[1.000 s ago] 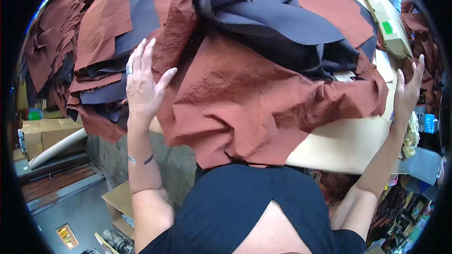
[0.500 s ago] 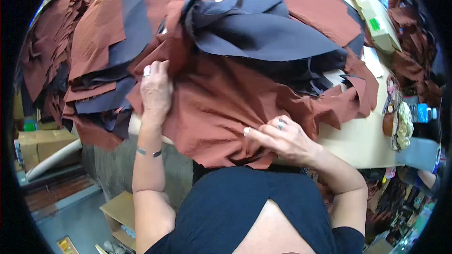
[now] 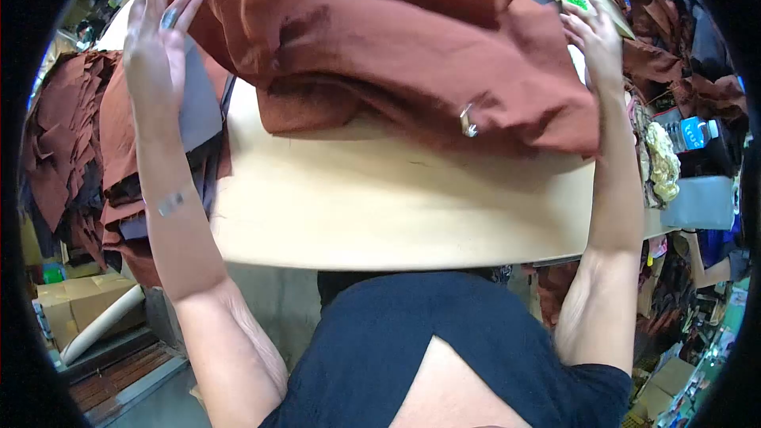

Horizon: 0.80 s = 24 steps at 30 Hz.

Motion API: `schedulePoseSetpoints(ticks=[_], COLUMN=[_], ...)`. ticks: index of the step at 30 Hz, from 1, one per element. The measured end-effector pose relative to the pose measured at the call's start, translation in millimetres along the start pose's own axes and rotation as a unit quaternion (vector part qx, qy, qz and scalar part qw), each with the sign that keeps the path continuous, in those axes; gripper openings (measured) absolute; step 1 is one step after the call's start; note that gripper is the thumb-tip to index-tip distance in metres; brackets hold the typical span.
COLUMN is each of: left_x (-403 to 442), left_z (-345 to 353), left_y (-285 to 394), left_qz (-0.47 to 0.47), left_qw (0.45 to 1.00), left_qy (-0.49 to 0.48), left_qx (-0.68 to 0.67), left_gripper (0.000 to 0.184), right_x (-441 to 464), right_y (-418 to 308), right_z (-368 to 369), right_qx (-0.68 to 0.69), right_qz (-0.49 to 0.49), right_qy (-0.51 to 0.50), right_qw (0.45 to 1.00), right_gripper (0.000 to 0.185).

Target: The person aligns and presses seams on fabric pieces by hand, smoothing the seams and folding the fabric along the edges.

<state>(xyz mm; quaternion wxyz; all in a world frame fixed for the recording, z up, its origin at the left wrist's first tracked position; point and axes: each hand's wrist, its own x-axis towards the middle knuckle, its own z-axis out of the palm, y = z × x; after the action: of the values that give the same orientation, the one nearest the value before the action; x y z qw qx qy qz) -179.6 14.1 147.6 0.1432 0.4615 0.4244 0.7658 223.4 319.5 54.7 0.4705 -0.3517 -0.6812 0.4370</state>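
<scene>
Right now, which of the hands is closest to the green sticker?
The right hand: it's close by the green sticker, while the left hand is across the brown cloth.

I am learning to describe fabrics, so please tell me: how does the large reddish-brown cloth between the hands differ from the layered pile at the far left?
The large cloth shows broad surfaces with loose folds, while the layered pile shows many ragged edges. The large cloth spans the middle of the view; the layered pile takes up a smaller area at its side. Both show reddish-brown fabric.
</scene>
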Motion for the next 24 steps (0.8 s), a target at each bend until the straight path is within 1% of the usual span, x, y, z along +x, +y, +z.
schedulePoseSetpoints(ticks=[1,2,3,4,5,6,7,8,9,10,11,12,13,14,15,16,17,18,19,20,21,23,24], left_x=[-12,-34,-53,-73,-87,-97,-109,-115,-114,-111,-104,-93,-87,-81,-73,-67,-65,-68,-71,-73,-77,-86,-85], left_z=[3,5,6,6,7,18,28,25,19,13,6,-1,-4,1,9,23,34,37,36,27,20,14,17], left_y=[-5,-10,-14,-19,-25,-35,-45,-64,-85,-97,-107,-112,-114,-101,-82,-61,-38,-34,-30,-33,-30,-2,28], left_qz=[0.023,0.045,0.034,0.036,0.007,0.042,0.073,0.098,0.123,0.122,0.122,0.108,0.12,0.154,0.19,0.276,0.335,0.325,0.312,0.245,0.187,0.06,-0.028], left_qw=[0.993,0.972,0.942,0.9,0.844,0.787,0.722,0.713,0.702,0.692,0.682,0.686,0.689,0.714,0.735,0.739,0.728,0.724,0.721,0.716,0.769,0.828,0.832], left_qy=[-0.013,-0.029,-0.1,-0.173,-0.292,-0.331,-0.365,-0.351,-0.336,-0.308,-0.28,-0.285,-0.262,-0.223,-0.184,-0.109,-0.077,-0.117,-0.158,-0.267,-0.317,-0.335,-0.375], left_qx=[0.115,0.229,0.318,0.398,0.449,0.518,0.584,0.599,0.616,0.641,0.664,0.66,0.665,0.646,0.624,0.605,0.593,0.597,0.598,0.596,0.522,0.445,0.407], left_gripper=[0.029,0.028,0.029,0.033,0.038,0.044,0.05,0.054,0.057,0.056,0.056,0.045,0.029,0.026,0.023,0.019,0.017,0.016,0.015,0.013,0.028,0.036,0.04], right_x=[-37,-65,-89,-108,-123,-140,-154,-169,-175,-182,-181,-178,-172,-169,-165,-161,-155,-151,-146,-141,-137,-129,-121], right_y=[-43,-76,-96,-93,-93,-93,-92,-90,-85,-80,-78,-76,-83,-108,-124,-128,-126,-131,-139,-146,-148,-151,-150], right_z=[22,41,50,50,53,57,67,77,83,89,87,82,74,64,54,45,42,41,38,28,18,0,-37], right_qx=[0.032,0.017,0.004,0.001,-0.054,-0.102,-0.209,-0.309,-0.351,-0.392,-0.373,-0.353,-0.343,-0.316,-0.267,-0.179,-0.093,-0.082,-0.164,-0.245,-0.227,-0.179,-0.187], right_qz=[-0.051,-0.087,-0.12,-0.166,-0.189,-0.216,-0.236,-0.265,-0.275,-0.286,-0.258,-0.231,-0.207,-0.182,-0.177,-0.176,-0.177,-0.18,-0.199,-0.217,-0.195,-0.154,-0.07], right_qy=[0.032,0.03,0.03,-0.072,-0.157,-0.24,-0.273,-0.302,-0.301,-0.3,-0.307,-0.315,-0.301,-0.261,-0.208,-0.123,-0.033,-0.005,-0.087,-0.166,-0.121,-0.028,-0.067], right_qw=[0.998,0.996,0.992,0.983,0.968,0.941,0.909,0.862,0.843,0.822,0.837,0.85,0.865,0.894,0.924,0.96,0.979,0.98,0.962,0.93,0.947,0.971,0.978], right_gripper=[0.04,0.033,0.027,0.034,0.042,0.05,0.057,0.064,0.066,0.069,0.07,0.07,0.07,0.071,0.066,0.062,0.057,0.053,0.051,0.05,0.046,0.044,0.047])
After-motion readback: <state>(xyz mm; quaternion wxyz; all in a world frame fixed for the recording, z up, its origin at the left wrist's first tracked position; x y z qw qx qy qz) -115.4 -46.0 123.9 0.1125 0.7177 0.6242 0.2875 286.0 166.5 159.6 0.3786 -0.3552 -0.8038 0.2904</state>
